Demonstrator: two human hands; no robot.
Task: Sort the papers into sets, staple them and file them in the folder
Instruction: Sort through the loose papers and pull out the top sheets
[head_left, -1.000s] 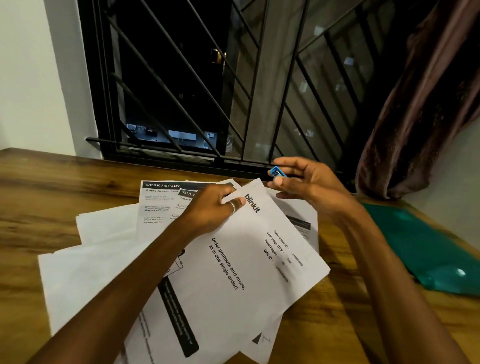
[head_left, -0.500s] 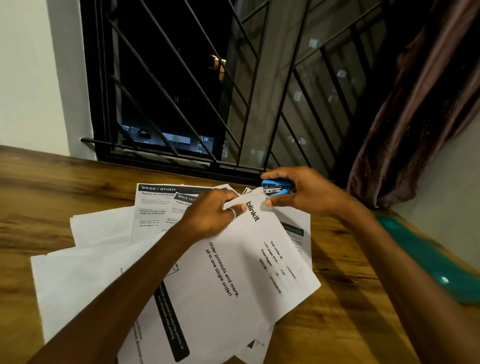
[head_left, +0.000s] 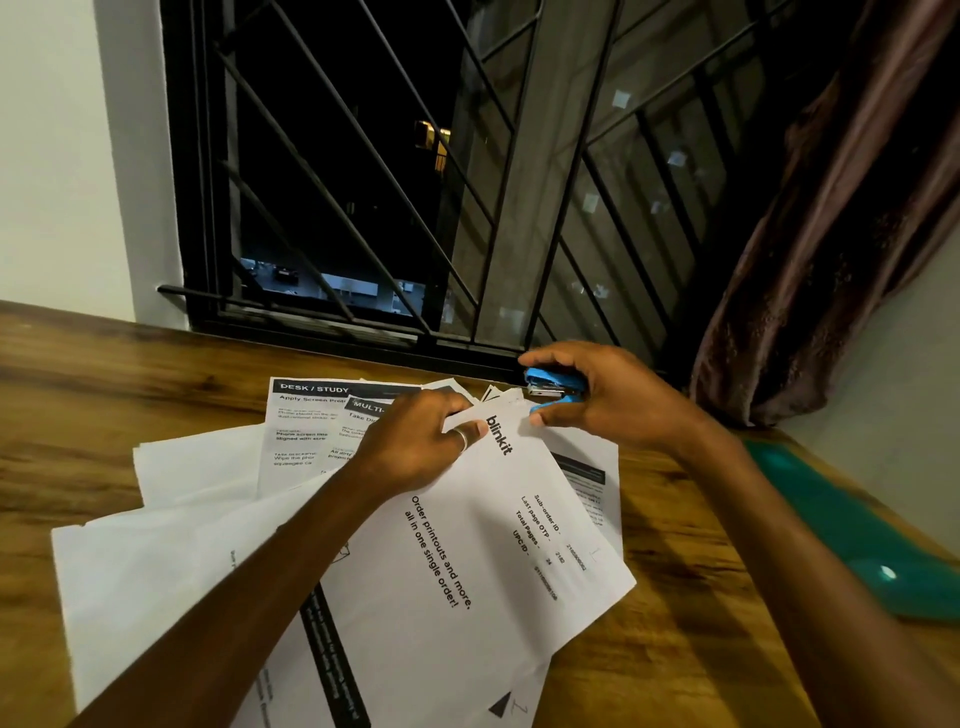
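Paper set, topped by a white "blinkit" cover sheet (head_left: 467, 545), lies slanted on the middle of the wooden desk (head_left: 104, 395), over a fan of loose printed sheets (head_left: 156, 561). Its far corner is raised slightly, pinched between the thumb and curled fingers of the left hand (head_left: 410, 447). Blue mini stapler (head_left: 551, 387) sits at that same corner, mouth towards the paper, and is grasped from the right by the right hand (head_left: 618, 405), fingers over the top and thumb beneath. Whether the corner is fully inside the stapler's mouth cannot be told. Step in hand, by judgement: stapling of one sorted set. The next move calls for the corner to be seated squarely in the mouth, sheets kept flush by the left hand, then one firm squeeze. "DESK / STUDY" sheet (head_left: 306, 415) and others lie unstapled under and behind the set, so sorting looks unfinished. Teal folder (head_left: 831, 519) lies at the desk's right edge, well apart, with nothing visibly filed. Beyond the desk are a black window grille (head_left: 363, 182) and a brown curtain (head_left: 831, 260).
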